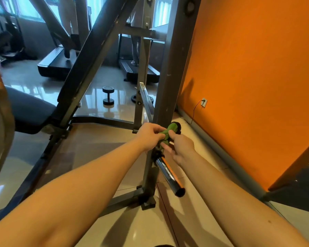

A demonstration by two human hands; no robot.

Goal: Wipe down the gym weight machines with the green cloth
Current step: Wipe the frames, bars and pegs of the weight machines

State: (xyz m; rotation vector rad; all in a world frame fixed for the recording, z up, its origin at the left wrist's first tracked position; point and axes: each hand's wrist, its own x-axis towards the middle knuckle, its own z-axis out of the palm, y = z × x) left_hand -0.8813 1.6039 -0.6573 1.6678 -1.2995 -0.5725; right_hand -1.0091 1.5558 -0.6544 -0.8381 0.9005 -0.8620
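Both bare arms reach forward to the grey upright post point(169, 77) of a weight machine, where the left hand point(150, 135) and the right hand point(181, 148) each pinch a bunched green cloth point(169, 133) against the base of a chrome peg point(169, 173) that juts from the post towards the camera. An orange wall point(257, 68) with a socket point(204, 102) stands just to the right. Beyond the frame, a dumbbell point(108, 96) stands on the glossy tiled floor point(34, 81), with treadmills point(55, 63) by the windows and a dark seat pad point(29, 111) at the left.
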